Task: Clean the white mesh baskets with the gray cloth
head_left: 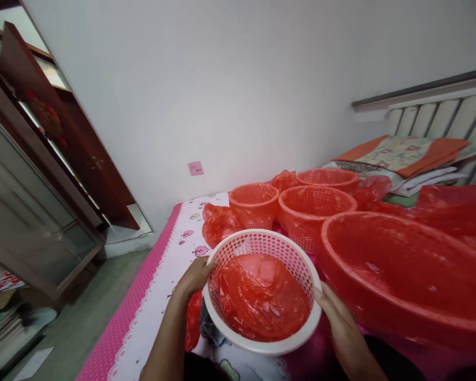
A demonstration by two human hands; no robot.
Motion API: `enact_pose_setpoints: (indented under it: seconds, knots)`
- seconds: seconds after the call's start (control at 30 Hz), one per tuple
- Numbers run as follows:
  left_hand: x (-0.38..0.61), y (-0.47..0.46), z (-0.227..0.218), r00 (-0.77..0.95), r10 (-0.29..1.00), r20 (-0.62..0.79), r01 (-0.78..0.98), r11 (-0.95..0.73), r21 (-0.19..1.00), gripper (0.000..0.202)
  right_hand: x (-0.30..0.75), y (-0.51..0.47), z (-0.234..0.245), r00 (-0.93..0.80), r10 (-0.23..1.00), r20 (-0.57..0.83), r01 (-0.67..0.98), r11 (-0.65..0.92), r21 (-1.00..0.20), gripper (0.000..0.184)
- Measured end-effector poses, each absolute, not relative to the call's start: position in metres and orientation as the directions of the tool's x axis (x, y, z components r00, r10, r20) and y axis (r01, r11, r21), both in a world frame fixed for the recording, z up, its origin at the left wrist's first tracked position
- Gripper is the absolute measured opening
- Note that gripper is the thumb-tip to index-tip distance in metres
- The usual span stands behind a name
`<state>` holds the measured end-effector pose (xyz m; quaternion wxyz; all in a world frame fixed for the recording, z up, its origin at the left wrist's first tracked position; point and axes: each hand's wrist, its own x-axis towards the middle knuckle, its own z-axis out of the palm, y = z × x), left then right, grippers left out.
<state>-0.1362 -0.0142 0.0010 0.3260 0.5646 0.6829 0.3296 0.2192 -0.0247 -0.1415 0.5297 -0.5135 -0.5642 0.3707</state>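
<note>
A round white plastic basket [262, 346] with a perforated wall is held between my two hands, tilted slightly toward me. My left hand [196, 275] grips its left rim, the thumb over the edge. On the right rim, my right hand [337, 309] holds on with the thumb on top; its other fingers are mostly hidden. Inside the basket lies a crumpled red plastic bag [264, 296]. Just beyond stand a small basket [254, 198] and a medium basket [317, 211], both covered in red plastic. A large basin [396, 296], also wrapped in red plastic, sits beside my right hand.
Everything rests on a bed with a pink-edged printed sheet [186, 233]. Another red-covered basket [327, 179] stands near the wall. Folded bedding [404, 153] is piled at the right. On the left are a brown door [79, 132] and stacked papers [8, 333] near the floor.
</note>
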Motion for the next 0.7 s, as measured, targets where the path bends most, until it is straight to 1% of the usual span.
enact_pose_setpoints:
  seconds: [0.13, 0.23, 0.27, 0.33, 0.4, 0.43, 0.53, 0.6, 0.7]
  knots:
    - [-0.123, 0.000, -0.001, -0.172, 0.985, 0.026, 0.625, 0.089, 0.775, 0.026, 0.223, -0.031, -0.120, 0.054, 0.986, 0.159, 0.229, 0.143, -0.963, 0.064]
    - [-0.116, 0.003, -0.007, -0.161, 0.984, 0.081, 0.635, 0.041, 0.771, 0.031, 0.225, -0.038, -0.110, 0.081, 0.986, 0.147, 0.274, 0.119, -0.954, 0.062]
    - [-0.115, 0.003, -0.009, -0.160, 0.983, 0.091, 0.638, 0.033, 0.769, 0.032, 0.225, -0.041, -0.108, 0.111, 0.981, 0.157, 0.296, 0.118, -0.948, 0.064]
    - [-0.116, 0.003, -0.012, -0.168, 0.981, 0.102, 0.648, 0.032, 0.761, 0.033, 0.225, -0.044, -0.101, 0.159, 0.963, 0.219, 0.352, 0.152, -0.924, 0.071]
    - [-0.119, 0.003, -0.015, -0.175, 0.979, 0.107, 0.657, 0.035, 0.753, 0.030, 0.225, -0.044, -0.093, 0.159, 0.947, 0.278, 0.402, 0.195, -0.895, 0.075]
    - [-0.121, 0.003, -0.016, -0.179, 0.977, 0.112, 0.660, 0.035, 0.750, 0.029, 0.225, -0.044, -0.088, 0.147, 0.949, 0.279, 0.411, 0.198, -0.890, 0.073]
    - [-0.122, 0.005, -0.019, -0.188, 0.973, 0.134, 0.664, 0.025, 0.747, 0.027, 0.226, -0.042, -0.078, 0.108, 0.975, 0.197, 0.368, 0.145, -0.919, 0.067]
    - [-0.119, 0.007, -0.020, -0.188, 0.968, 0.165, 0.659, 0.000, 0.752, 0.032, 0.227, -0.043, -0.074, 0.089, 0.982, 0.166, 0.315, 0.130, -0.940, 0.067]
    - [-0.108, 0.012, -0.020, -0.176, 0.960, 0.218, 0.643, -0.055, 0.764, 0.054, 0.226, -0.045, -0.076, 0.086, 0.981, 0.174, 0.284, 0.143, -0.948, 0.064]
